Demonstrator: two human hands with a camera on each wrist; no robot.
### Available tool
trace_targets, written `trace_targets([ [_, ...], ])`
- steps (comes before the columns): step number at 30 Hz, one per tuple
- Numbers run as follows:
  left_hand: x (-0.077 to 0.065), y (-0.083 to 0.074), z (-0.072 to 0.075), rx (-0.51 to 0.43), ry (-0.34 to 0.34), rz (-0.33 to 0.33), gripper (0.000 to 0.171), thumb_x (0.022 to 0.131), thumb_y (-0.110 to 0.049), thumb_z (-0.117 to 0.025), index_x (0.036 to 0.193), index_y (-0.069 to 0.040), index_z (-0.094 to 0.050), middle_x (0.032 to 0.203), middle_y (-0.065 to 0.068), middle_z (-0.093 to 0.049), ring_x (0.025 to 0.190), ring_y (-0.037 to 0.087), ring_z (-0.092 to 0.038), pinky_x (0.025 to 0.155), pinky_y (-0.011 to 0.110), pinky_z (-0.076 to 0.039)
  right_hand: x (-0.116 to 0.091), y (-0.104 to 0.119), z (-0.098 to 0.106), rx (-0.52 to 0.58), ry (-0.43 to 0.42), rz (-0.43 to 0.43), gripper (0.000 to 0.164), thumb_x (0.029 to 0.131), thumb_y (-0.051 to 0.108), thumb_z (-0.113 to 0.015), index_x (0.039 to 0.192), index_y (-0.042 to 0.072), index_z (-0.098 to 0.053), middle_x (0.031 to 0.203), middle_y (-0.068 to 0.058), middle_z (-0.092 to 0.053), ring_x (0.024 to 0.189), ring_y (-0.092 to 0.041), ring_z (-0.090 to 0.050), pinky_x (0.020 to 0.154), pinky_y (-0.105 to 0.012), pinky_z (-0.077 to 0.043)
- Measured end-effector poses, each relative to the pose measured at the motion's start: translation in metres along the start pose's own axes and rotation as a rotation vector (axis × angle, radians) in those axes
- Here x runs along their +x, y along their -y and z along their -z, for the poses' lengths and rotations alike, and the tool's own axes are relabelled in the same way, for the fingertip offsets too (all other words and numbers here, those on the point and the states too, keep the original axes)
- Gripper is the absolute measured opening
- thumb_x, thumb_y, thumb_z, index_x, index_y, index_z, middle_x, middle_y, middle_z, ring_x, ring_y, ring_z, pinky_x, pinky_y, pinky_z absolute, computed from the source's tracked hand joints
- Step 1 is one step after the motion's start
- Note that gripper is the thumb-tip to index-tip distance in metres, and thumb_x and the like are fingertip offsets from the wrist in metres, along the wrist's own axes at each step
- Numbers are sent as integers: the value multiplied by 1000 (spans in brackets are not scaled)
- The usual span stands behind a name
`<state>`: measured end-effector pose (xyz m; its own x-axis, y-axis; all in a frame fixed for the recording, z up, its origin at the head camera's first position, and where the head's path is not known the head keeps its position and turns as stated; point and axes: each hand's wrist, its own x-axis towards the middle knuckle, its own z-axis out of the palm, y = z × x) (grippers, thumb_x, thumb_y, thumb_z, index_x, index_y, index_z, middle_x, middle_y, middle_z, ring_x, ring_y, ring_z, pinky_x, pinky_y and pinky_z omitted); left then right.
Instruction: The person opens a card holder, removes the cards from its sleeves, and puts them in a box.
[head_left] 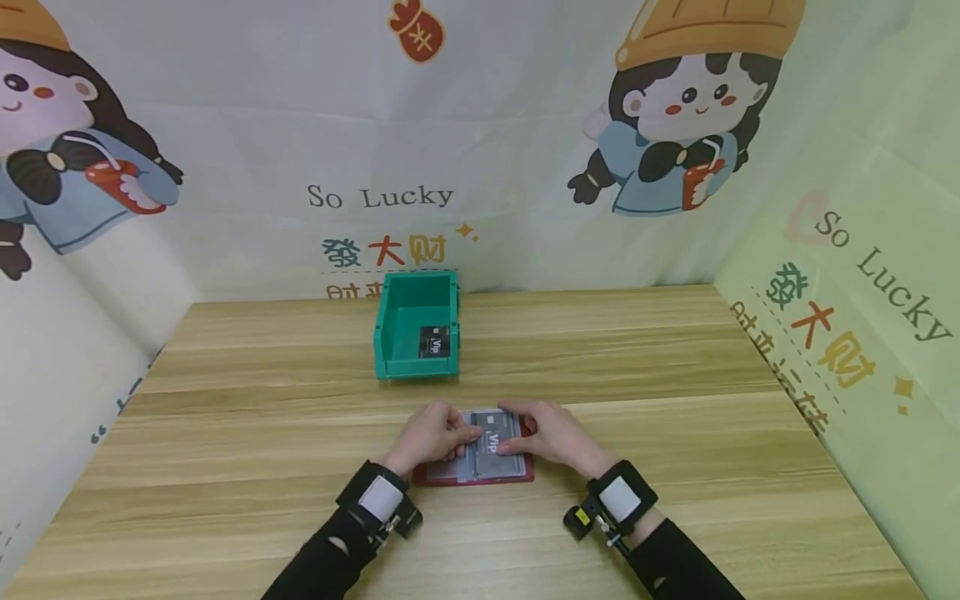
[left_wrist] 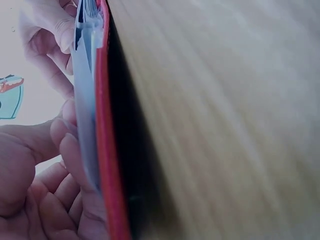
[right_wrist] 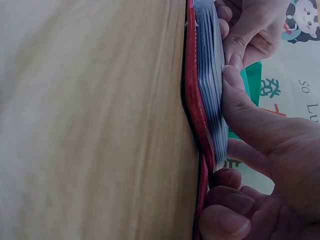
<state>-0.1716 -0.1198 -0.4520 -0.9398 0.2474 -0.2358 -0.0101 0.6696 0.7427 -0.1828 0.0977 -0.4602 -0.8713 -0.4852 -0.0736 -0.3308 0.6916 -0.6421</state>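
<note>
A red card holder (head_left: 474,482) lies open on the table, with a dark card lettered "Vip" (head_left: 491,421) on its clear sleeves. My left hand (head_left: 429,435) pinches a plastic sleeve by the card's left edge, thumb tip at the card. On the other side, my right hand (head_left: 557,433) grips the holder's right part, its thumb pressing on the card's face and its index finger at the top edge. Stacked clear sleeves (right_wrist: 209,75) show edge-on above the red cover in the right wrist view. Some left fingertips are hidden.
Behind the holder stands a green open bin (head_left: 381,367) with another dark "Vip" card (head_left: 433,342) inside. The wooden table (head_left: 637,358) meets printed cloth walls (head_left: 525,233) at the back and sides.
</note>
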Motion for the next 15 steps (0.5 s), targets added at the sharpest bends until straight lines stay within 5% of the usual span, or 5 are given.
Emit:
trace_targets([
  [10, 1, 5, 7, -112, 54, 41, 29, 96, -19, -68, 71, -4, -65, 57, -4, -57, 49, 6, -51, 49, 17, -43, 0, 0, 1, 3, 11, -6, 68, 82, 39, -82, 140, 10, -59, 124, -7, -68, 93, -14, -53, 78, -26, -42],
  [15, -1, 4, 5, -54, 6, 48, 36, 92, -30, -73, 65, -8, -65, 54, -4, -57, 47, 7, -49, 47, 19, -37, 0, 0, 1, 6, 18, -17, 68, 83, 39, -82, 140, 12, -59, 127, -7, -67, 95, -14, -53, 81, -28, -43],
])
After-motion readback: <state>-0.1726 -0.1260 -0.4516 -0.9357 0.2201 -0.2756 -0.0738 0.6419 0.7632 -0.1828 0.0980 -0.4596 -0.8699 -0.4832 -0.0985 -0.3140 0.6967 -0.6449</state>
